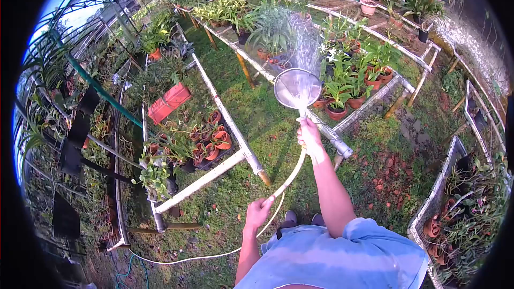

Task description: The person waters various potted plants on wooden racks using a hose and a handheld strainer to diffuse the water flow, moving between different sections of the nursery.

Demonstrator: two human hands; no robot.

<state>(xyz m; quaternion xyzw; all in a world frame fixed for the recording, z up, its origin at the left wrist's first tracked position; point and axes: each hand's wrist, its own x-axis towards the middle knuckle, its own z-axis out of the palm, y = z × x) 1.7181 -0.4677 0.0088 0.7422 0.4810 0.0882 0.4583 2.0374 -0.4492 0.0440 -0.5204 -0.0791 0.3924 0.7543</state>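
Garden: grassy ground (pixel 235 93) between pipe-framed benches, with rows of potted plants reaching into the distance.
Left bench (pixel 201 182): holds a tray of clay pots (pixel 212 152) and a long red box (pixel 169 103).
Right bench (pixel 369 105): carries leafy plants in round pots, just beyond the spray.
Hose: pale cream and smooth (pixel 293 177) – held in front of the person above the grass, its lower part curving down and away along the ground to the left.
Spray head: round and wide (pixel 298 88), greyish with a dark rim, narrowing to a white neck.
Direction: the neck points forward, away from the person; the held length of hose slants from near the body up to the right.
Water: a bright white plume (pixel 305 35) fanning forward over the plants.
Right hand: fingers (pixel 306 134) wrapped round the hose just below the neck – the exact joint seems hidden by the grip.
Left hand: curled (pixel 259 213) round the hose lower down, thumb along it.
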